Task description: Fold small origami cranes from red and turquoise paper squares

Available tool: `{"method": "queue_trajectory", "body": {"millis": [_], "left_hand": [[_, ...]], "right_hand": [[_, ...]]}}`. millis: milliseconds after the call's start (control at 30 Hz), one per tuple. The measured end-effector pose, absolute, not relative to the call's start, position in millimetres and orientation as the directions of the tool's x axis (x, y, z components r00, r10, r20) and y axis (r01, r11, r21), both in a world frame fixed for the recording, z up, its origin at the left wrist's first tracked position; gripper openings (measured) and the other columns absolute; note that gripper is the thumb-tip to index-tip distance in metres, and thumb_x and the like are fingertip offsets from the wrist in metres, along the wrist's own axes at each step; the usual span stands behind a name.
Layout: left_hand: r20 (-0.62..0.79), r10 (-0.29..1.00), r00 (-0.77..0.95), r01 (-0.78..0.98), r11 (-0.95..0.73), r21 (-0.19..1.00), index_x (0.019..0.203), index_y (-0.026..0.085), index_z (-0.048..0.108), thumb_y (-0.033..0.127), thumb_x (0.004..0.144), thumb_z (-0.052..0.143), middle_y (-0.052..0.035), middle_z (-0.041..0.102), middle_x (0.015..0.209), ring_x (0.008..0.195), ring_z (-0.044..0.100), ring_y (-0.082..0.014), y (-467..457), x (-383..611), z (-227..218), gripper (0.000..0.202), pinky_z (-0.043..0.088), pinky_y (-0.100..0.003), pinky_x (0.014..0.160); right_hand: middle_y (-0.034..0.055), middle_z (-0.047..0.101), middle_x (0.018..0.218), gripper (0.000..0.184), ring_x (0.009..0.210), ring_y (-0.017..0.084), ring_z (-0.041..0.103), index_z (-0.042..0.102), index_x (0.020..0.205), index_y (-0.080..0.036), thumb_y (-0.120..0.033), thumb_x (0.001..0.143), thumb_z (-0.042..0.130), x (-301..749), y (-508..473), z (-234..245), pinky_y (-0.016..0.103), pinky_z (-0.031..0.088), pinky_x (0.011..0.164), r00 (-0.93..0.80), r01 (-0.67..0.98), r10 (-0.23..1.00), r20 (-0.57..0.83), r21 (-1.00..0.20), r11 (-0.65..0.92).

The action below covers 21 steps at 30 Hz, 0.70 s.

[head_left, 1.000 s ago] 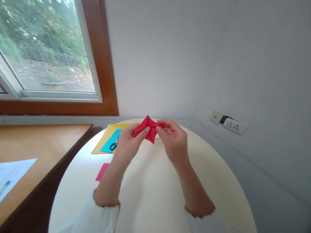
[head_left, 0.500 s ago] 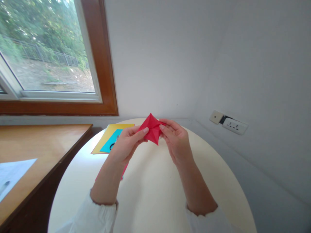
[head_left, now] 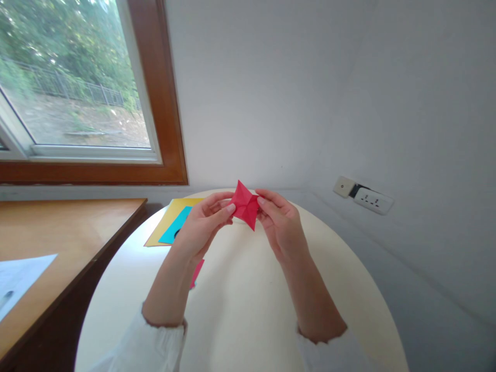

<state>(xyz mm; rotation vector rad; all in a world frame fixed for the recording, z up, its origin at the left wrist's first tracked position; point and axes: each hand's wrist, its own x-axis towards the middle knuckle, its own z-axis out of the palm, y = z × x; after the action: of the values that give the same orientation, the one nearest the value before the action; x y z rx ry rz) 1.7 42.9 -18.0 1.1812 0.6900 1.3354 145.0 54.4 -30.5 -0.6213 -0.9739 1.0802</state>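
Observation:
A folded piece of red paper (head_left: 245,202) is held up over the far part of the round table, creased into a pointed, star-like shape. My left hand (head_left: 207,217) pinches its left corner between thumb and fingers. On the opposite side, my right hand (head_left: 279,217) grips the right corner, thumb on top. One point of the paper sticks up and another hangs down between the hands. The undersides of the fingers behind the paper are partly hidden.
Beyond my left wrist lie a yellow sheet (head_left: 158,235) and a blue sheet (head_left: 172,227), with a dark ring-shaped bit showing at my hand's edge. Red paper (head_left: 197,271) shows beside my left forearm. A wooden desk (head_left: 77,227) stands left of the round table (head_left: 248,320).
The red paper's sides have drawn inward, so it looks narrower and more star-shaped. My left index finger has lifted and straightened along the paper's far side. Both hands stay in nearly the same place.

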Motion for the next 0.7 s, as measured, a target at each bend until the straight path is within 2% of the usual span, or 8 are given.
{"method": "queue_trajectory", "body": {"millis": [200, 333, 433, 500, 700], "left_hand": [[0.258, 0.965, 0.051, -0.299, -0.232, 0.926, 0.074, 0.017, 0.070, 0.027, 0.060, 0.077, 0.0009, 0.062, 0.066, 0.059, 0.049, -0.0081, 42.6, 2.0, -17.0, 0.019, 0.042, -0.023, 0.059], [0.294, 0.956, 0.002, -0.271, -0.283, 0.920, 0.075, 0.015, 0.071, 0.027, 0.061, 0.074, 0.0015, 0.059, 0.060, 0.052, 0.044, -0.0067, 45.4, 3.6, -20.1, 0.018, 0.039, -0.022, 0.052], [0.299, 0.954, -0.010, -0.293, -0.289, 0.911, 0.076, 0.015, 0.070, 0.028, 0.061, 0.074, 0.0042, 0.052, 0.050, 0.046, 0.040, -0.0060, 47.1, 4.6, -21.5, 0.020, 0.037, -0.021, 0.045], [0.300, 0.954, 0.007, -0.327, -0.281, 0.902, 0.074, 0.014, 0.068, 0.031, 0.061, 0.075, 0.0047, 0.050, 0.048, 0.046, 0.042, -0.0063, 47.2, 5.1, -21.1, 0.022, 0.039, -0.021, 0.045], [0.262, 0.964, 0.036, -0.356, -0.232, 0.905, 0.069, 0.013, 0.067, 0.036, 0.058, 0.078, -0.0011, 0.064, 0.061, 0.057, 0.058, -0.0108, 46.3, 5.3, -19.2, 0.027, 0.050, -0.024, 0.056]], "right_hand": [[0.0019, 0.070, 0.073, 0.017, 0.066, 0.013, 0.061, 0.068, 0.078, -0.019, -0.029, 0.064, 0.070, 143.2, 53.1, -29.6, 0.029, 0.051, 0.065, 0.227, -0.396, 0.898, 0.377, -0.807, 0.439], [0.0020, 0.071, 0.074, 0.017, 0.069, 0.013, 0.063, 0.068, 0.078, -0.019, -0.030, 0.065, 0.070, 142.9, 52.3, -29.8, 0.030, 0.053, 0.067, 0.205, -0.374, 0.889, 0.408, -0.807, 0.457], [0.0021, 0.071, 0.075, 0.018, 0.069, 0.014, 0.064, 0.068, 0.078, -0.019, -0.032, 0.066, 0.071, 143.1, 52.8, -30.6, 0.030, 0.055, 0.066, 0.197, -0.333, 0.878, 0.437, -0.813, 0.479], [0.0018, 0.071, 0.075, 0.019, 0.069, 0.014, 0.064, 0.068, 0.077, -0.019, -0.033, 0.065, 0.072, 143.5, 52.5, -30.5, 0.031, 0.056, 0.066, 0.189, -0.307, 0.868, 0.459, -0.812, 0.496], [0.0004, 0.070, 0.072, 0.016, 0.066, 0.013, 0.065, 0.070, 0.075, -0.019, -0.032, 0.065, 0.074, 145.3, 44.9, -24.7, 0.032, 0.057, 0.067, 0.076, -0.225, 0.863, 0.500, -0.834, 0.503]]}}
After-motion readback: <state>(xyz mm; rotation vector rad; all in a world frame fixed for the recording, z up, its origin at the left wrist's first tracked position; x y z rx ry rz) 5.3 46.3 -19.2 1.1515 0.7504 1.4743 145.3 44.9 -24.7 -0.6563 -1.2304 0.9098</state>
